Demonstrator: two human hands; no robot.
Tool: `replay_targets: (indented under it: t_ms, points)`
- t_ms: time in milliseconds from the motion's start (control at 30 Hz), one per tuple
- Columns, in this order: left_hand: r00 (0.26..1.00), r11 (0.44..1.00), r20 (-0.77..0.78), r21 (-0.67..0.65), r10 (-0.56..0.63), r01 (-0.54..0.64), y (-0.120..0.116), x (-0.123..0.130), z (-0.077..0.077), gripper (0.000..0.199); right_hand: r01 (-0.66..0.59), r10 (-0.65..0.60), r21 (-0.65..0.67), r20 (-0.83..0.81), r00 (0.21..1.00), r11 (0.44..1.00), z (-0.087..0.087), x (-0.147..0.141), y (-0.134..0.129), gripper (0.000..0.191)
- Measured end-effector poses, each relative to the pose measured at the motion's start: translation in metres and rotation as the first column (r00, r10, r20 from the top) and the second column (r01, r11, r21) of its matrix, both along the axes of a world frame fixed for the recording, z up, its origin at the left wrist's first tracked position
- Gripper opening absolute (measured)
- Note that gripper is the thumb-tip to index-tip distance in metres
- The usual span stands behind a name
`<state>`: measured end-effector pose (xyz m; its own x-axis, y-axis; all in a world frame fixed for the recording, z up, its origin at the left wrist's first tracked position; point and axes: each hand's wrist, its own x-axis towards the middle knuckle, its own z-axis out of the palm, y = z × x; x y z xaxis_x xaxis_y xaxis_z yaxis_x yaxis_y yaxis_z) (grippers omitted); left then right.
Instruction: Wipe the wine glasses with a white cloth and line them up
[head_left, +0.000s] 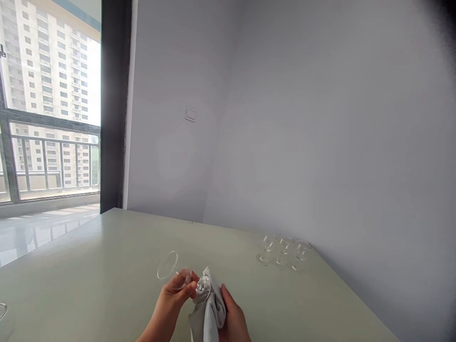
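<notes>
A clear stemmed glass (167, 266) is tilted on its side above the table, its rim toward the left and its foot toward the right. My left hand (177, 290) is closed around it near the bowl and stem. My right hand (233, 319) grips a light grey cloth (213, 311), which lies against the foot of the glass and hangs down in folds. Some of the right fingers are hidden behind the cloth.
Several clear stemmed glasses (284, 248) stand upright in a group at the table's back right, near the wall. Part of another glass (3, 313) shows at the far left edge. The pale green table (117, 266) meets grey walls; a window is at left.
</notes>
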<state>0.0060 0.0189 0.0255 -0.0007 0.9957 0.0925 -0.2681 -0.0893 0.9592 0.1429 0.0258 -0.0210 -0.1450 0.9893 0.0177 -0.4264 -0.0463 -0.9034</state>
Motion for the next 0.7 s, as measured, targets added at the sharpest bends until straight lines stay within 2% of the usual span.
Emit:
replay_targets:
  t_ms: [67,133,233,333,433,600,700]
  points:
    - [0.992,0.999,-0.118,-0.007,0.052,-0.054,-0.002,0.004,0.000,0.027,-0.001,-0.003,-0.046,-0.079,0.997,0.999,0.008,-0.001,-0.004,0.052]
    - [0.986,0.994,-0.135,-0.048,0.095,-0.102,-0.007,0.011,-0.001,0.030,0.011,-0.016,-0.044,-0.127,0.992,0.999,0.008,-0.005,-0.005,0.046]
    - [0.981,0.982,-0.096,-0.069,0.171,-0.178,-0.013,0.022,-0.003,0.030,0.043,-0.042,0.003,-0.098,0.994,0.999,-0.006,-0.010,-0.003,0.046]
    - [0.974,0.974,-0.043,-0.033,0.221,-0.223,-0.017,0.030,-0.005,0.031,0.107,-0.105,0.038,-0.033,0.994,0.994,-0.021,-0.014,0.002,0.047]
    - [0.963,0.966,-0.070,0.031,0.260,-0.259,-0.015,0.029,-0.012,0.029,0.152,-0.152,0.023,-0.028,0.988,0.988,-0.025,-0.017,0.002,0.047]
    - [0.935,0.940,-0.205,0.244,0.289,-0.237,-0.001,0.016,-0.032,0.018,0.035,-0.052,-0.096,-0.183,0.982,0.995,-0.020,-0.021,0.000,0.042]
    - [0.919,0.911,-0.223,0.337,0.324,-0.239,0.004,0.009,-0.032,0.009,-0.030,0.009,-0.110,-0.184,0.983,0.994,-0.022,-0.020,0.001,0.042]
